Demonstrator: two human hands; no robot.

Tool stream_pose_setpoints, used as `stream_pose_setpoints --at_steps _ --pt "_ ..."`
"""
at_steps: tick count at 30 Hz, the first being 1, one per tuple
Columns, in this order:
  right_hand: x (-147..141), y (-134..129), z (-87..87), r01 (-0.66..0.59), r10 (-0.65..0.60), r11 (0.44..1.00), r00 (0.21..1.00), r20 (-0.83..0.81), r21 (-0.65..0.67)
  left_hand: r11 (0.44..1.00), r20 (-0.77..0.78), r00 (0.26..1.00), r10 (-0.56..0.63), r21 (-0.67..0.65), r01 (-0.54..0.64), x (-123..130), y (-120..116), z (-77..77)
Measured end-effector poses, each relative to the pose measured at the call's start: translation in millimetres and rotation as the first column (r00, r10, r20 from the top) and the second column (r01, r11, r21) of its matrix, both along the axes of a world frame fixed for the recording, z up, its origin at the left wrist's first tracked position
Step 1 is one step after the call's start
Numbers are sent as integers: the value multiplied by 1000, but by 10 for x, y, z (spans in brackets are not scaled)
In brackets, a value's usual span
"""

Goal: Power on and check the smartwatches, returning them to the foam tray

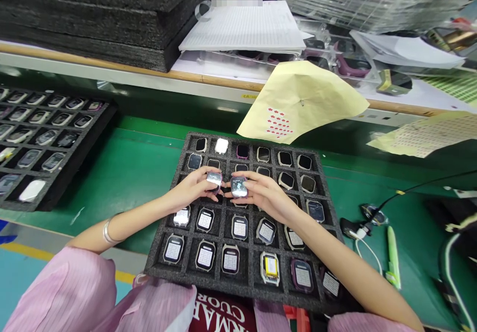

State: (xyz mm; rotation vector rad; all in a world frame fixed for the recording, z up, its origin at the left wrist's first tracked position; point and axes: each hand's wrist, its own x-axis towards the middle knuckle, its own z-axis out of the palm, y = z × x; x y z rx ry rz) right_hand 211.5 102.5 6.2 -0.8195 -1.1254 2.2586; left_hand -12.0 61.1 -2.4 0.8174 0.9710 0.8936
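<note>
Both hands are over a black foam tray whose square pockets hold several smartwatch bodies without straps. My left hand pinches a smartwatch with a bright, reflecting screen. In my right hand is another smartwatch, its screen lit, gripped by the fingers at its edges. The two watches are side by side, a small gap apart. In the near rows, watches such as this one show white screens with dark lines. One watch there has a yellow part. Far-row watches have dark screens.
Another foam tray of watches lies at left on the green table. Black foam sheets, papers and plastic packs fill the shelf. A yellow paper hangs down. Right are cables and a green pen-like tool. A person sits opposite.
</note>
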Motion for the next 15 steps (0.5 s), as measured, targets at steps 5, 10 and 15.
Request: stream_pose_setpoints --at_steps 5,10,15 --pt "-17 -42 -22 70 -71 996 997 18 47 1000 73 997 23 -21 -21 0 1 23" --pt "-22 -74 5 114 -117 990 993 27 88 999 41 999 6 34 -7 0 -6 38" --pt "-1 -88 -1 107 -111 987 993 32 119 997 3 999 -33 74 33 -5 -13 13"
